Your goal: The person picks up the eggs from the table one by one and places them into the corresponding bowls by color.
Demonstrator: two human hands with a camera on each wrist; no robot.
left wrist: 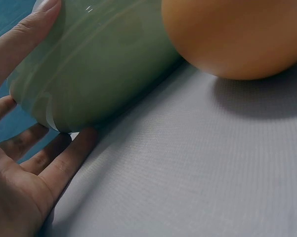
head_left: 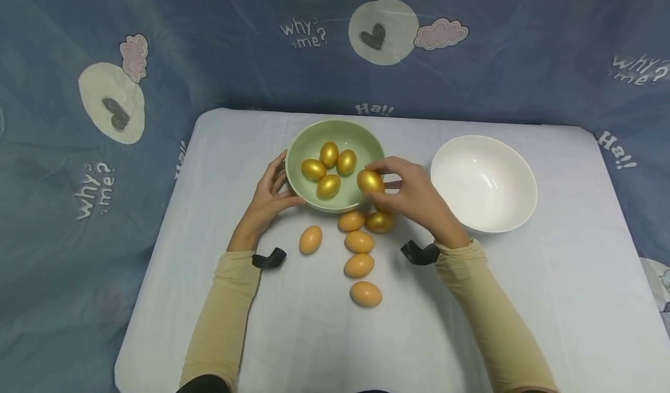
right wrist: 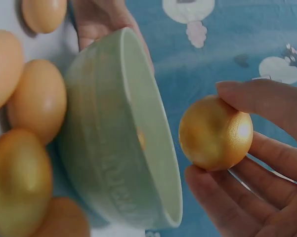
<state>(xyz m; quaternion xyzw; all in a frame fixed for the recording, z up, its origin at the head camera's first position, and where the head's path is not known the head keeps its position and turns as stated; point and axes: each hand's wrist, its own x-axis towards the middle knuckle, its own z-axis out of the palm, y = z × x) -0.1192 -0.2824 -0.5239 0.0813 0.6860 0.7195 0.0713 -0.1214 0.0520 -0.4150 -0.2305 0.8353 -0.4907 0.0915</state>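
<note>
My left hand holds the left side of a light green bowl, its thumb near the front and fingers spread round the outer wall. Several golden eggs lie inside the bowl. Above its right rim, my right hand pinches another golden egg between thumb and fingertips. In the right wrist view this egg hangs clear of the bowl wall. Just in front of the bowl, a golden egg rests on the table beside several brown eggs; the right hand partly hides this spot.
A white bowl stands to the right, behind the right forearm. One brown egg lies apart, near the left wrist. A white cloth covers the table, and a blue patterned curtain hangs behind it.
</note>
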